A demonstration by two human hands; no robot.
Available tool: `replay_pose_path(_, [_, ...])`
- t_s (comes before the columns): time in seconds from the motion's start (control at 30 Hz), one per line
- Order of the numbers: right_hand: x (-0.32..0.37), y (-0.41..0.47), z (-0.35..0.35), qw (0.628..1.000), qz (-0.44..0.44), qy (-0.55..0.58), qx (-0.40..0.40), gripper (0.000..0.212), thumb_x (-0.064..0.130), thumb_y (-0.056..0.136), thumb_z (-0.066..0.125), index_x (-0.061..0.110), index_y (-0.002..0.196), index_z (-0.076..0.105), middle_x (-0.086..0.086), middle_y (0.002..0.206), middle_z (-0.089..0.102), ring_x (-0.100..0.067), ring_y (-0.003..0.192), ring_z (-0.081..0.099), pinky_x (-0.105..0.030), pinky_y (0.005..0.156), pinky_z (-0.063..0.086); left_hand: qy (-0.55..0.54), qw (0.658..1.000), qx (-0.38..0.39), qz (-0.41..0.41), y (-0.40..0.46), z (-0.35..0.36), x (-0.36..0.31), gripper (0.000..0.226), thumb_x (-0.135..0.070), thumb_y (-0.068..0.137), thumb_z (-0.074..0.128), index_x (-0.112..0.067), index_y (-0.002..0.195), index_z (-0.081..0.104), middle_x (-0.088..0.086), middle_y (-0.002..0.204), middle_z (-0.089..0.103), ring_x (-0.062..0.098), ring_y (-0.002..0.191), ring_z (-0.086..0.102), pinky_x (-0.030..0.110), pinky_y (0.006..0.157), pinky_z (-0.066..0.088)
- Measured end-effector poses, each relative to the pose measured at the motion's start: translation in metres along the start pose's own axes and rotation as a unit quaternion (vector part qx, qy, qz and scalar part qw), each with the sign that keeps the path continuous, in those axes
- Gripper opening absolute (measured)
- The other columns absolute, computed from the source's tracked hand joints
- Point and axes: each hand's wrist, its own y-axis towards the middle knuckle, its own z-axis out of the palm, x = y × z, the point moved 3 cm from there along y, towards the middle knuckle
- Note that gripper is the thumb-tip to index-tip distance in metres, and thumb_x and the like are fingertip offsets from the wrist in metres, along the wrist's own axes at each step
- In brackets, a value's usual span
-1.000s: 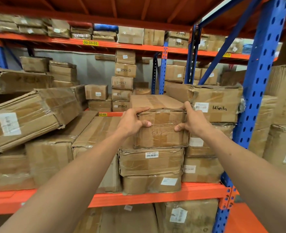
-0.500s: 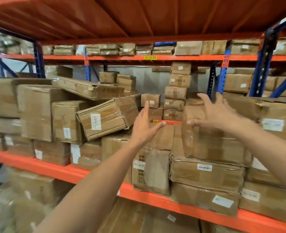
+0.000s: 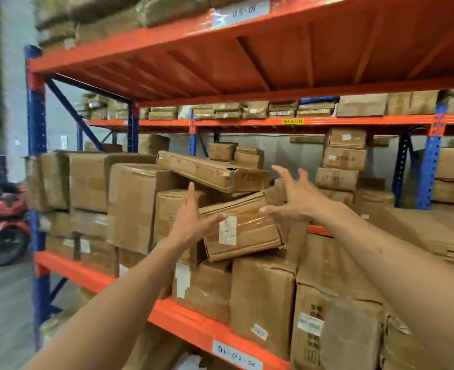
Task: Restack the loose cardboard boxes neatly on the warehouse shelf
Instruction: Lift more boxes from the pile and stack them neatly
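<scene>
The tilted box (image 3: pixel 243 227) lies crooked on the pile at the middle of the shelf (image 3: pixel 194 320), under a long flat box (image 3: pixel 212 170) that also leans. The left hand (image 3: pixel 191 222) and right hand (image 3: pixel 294 200) reach with spread fingers, holding nothing. I judge most restacking remains.

This was a warehouse. Tall pallet racking with blue uprights (image 3: pixel 35 145) and orange beams (image 3: pixel 183 317) carried taped cardboard boxes (image 3: pixel 130 204) on several levels, and location labels (image 3: pixel 292 121) marked the beams. A red motorcycle (image 3: pixel 3 222) stood on the concrete floor (image 3: pixel 4 316) beside the rack.
</scene>
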Motion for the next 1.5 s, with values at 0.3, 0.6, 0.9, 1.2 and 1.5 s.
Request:
replay_pose_path(0.3, [0.032,0.081,0.041,0.989,0.077,-0.041,0.116,0.127,0.08,0.062,0.076,0.052,0.155,-0.006,-0.014,0.168,-0.009,-0.046,0.151,0.007,-0.067,0.116,0.02,0.084,0.987,0.134,-0.015,0.073,-0.007,0.02,0.142,-0.06,0.069,0.085,-0.032,0.16,-0.019,0.018,0.168,0.024,0.036,0.151,0.031,0.049,0.12,0.033])
replay_pose_path(0.6, [0.027,0.123,0.027,0.982,0.107,0.077,0.138,0.123,0.077,0.067,0.074,0.046,0.158,-0.003,-0.011,0.168,0.014,-0.039,0.149,0.021,-0.056,0.116,0.024,0.051,0.999,0.012,0.015,0.109,-0.012,0.005,0.149,-0.072,0.062,0.083,-0.041,0.154,-0.03,0.034,0.158,0.025,0.047,0.142,0.04,0.053,0.115,0.035])
replay_pose_path(0.9, [0.006,0.155,0.057,0.929,0.22,0.295,0.04,0.074,0.024,0.075,0.058,0.017,0.146,0.038,-0.016,0.14,0.046,-0.035,0.119,0.051,-0.05,0.1,0.045,0.164,0.982,0.091,0.0,0.128,0.018,-0.033,0.147,-0.078,0.067,0.074,-0.038,0.149,-0.041,0.022,0.149,0.051,0.039,0.121,0.06,0.045,0.093,0.054])
replay_pose_path(1.2, [-0.007,0.157,0.059,0.886,0.12,0.448,-0.026,0.121,0.027,0.056,0.098,0.041,0.152,0.026,-0.018,0.149,0.045,-0.037,0.132,0.048,-0.058,0.111,0.037,0.185,0.982,0.012,-0.024,0.12,0.019,-0.045,0.123,-0.062,0.081,0.074,-0.04,0.159,-0.019,0.042,0.16,-0.014,0.057,0.133,0.047,0.052,0.107,0.046])
replay_pose_path(1.5, [0.034,0.143,0.05,0.941,-0.041,0.333,-0.032,0.081,0.07,0.06,0.084,0.065,0.131,0.047,0.0,0.136,0.043,-0.03,0.131,0.042,-0.042,0.098,0.043,-0.105,0.994,-0.037,0.017,0.111,-0.065,-0.025,0.05,-0.035,0.081,0.085,-0.027,0.123,0.06,0.006,0.13,0.06,0.027,0.118,0.061,0.05,0.101,0.053])
